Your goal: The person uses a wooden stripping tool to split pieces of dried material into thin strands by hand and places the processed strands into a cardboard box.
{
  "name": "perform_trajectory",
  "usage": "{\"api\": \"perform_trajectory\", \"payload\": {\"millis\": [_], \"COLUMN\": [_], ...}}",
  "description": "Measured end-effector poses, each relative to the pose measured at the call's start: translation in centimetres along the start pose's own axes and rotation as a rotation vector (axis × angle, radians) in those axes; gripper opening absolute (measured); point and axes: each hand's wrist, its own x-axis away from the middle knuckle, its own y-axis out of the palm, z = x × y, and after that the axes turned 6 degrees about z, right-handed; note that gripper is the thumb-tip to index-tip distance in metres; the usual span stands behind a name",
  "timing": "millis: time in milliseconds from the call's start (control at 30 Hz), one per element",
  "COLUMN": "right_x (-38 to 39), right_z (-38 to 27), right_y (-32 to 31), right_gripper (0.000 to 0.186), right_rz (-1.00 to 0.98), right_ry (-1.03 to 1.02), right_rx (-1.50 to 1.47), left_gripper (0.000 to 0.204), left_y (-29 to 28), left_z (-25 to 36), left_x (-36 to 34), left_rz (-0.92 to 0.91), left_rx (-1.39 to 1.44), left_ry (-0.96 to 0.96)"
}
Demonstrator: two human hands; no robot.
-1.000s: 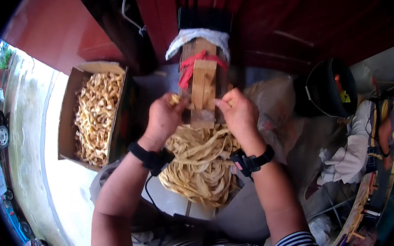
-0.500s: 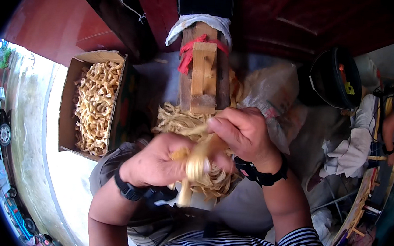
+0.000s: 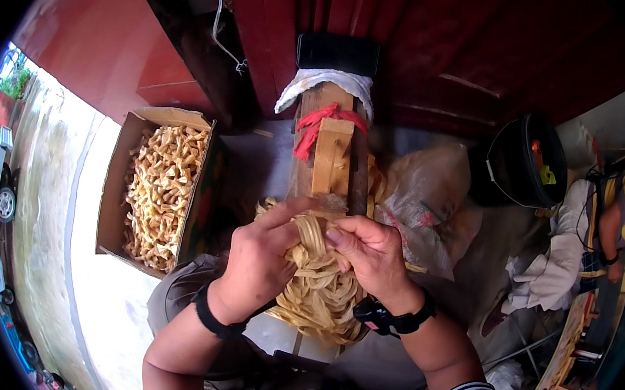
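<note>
Between my two hands is a looped bundle of flat, pale yellow strips (image 3: pixel 310 233), held just in front of the wooden block (image 3: pixel 333 160). My left hand (image 3: pixel 256 261) is closed round the left side of the bundle. My right hand (image 3: pixel 372 258) pinches its right side with thumb and fingers; the exact grip is partly hidden. Right below both hands lies a loose pile of the same strips (image 3: pixel 321 303), heaped on the near end of a narrow wooden bench (image 3: pixel 304 168) between my knees.
A cardboard box (image 3: pixel 109 207) full of short knotted yellowish pieces stands to the left. Red cloth (image 3: pixel 306 136) is tied round the bench, with white cloth (image 3: pixel 330 83) and a black flat device (image 3: pixel 337 54) beyond. Rightward are a plastic bag (image 3: pixel 429 183), a black bucket (image 3: pixel 504 171) and another person's arm (image 3: pixel 613 221).
The bundle, blurred and with an end hanging down before, now sits as a rounded loop between my fingers. My left hand has come up beside it and my right hand has dropped lower.
</note>
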Motion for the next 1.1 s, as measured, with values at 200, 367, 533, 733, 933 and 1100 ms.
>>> {"api": "perform_trajectory", "payload": {"millis": [200, 367, 533, 733, 933, 1100], "right_x": [-0.3, -0.3, 0.3, -0.3, -2.0, -6.5], "right_z": [0.7, -1.6, -0.6, -0.5, -1.3, 3.4], "right_y": [0.0, -0.8, -1.3, -1.2, -2.5, -4.0], "right_gripper": [0.020, 0.032, 0.040, 0.032, 0.017, 0.018], "right_rz": [-0.120, -0.394, -0.465, -0.296, -0.037, 0.292], "right_ry": [-0.388, 0.353, 0.419, 0.471, 0.229, -0.075], "right_rx": [0.712, -0.121, -0.472, -0.408, 0.141, 0.629], "left_gripper": [0.017, 0.005, 0.015, 0.045, 0.015, 0.009], "left_y": [-0.3, -2.6, -3.7, -2.4, -0.2, 4.5], "left_z": [-0.1, 0.1, 0.3, -0.5, -1.2, -4.7], "left_x": [0.5, -0.6, -0.2, -0.4, -1.4, -3.5], "left_rz": [-0.340, -0.081, 0.173, 0.024, -0.052, 0.051], "left_rx": [-0.138, 0.508, 0.877, 0.919, 0.835, 0.572], "left_ry": [-0.107, -0.206, -0.528, -0.698, -0.971, -0.818]}}
